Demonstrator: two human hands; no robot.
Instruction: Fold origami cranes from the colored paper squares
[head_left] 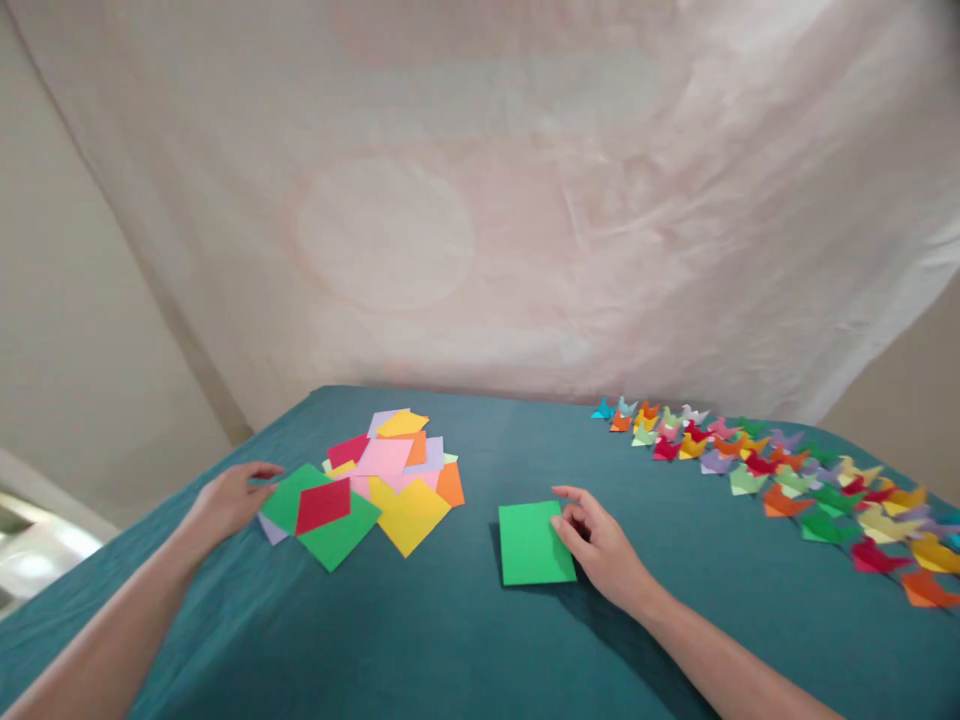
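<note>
My right hand (600, 550) pinches the right edge of a green square of paper (531, 545), thumb on its face; the sheet tilts slightly off the cloth and casts a shadow at its left. At the left, my left hand (231, 500) is beside a loose pile of coloured paper squares, its thumb and fingers apart and its fingertips at the corner of a larger green sheet (334, 540). On that sheet lies a small red square (324, 506). Yellow (409, 520), pink (384, 457), orange and lilac squares overlap behind it.
Rows of folded paper birds (817, 500) in many colours run along the right side of the table. A dark teal cloth (420, 640) covers the tabletop. Behind the far edge hangs a pale, creased sheet (525, 230).
</note>
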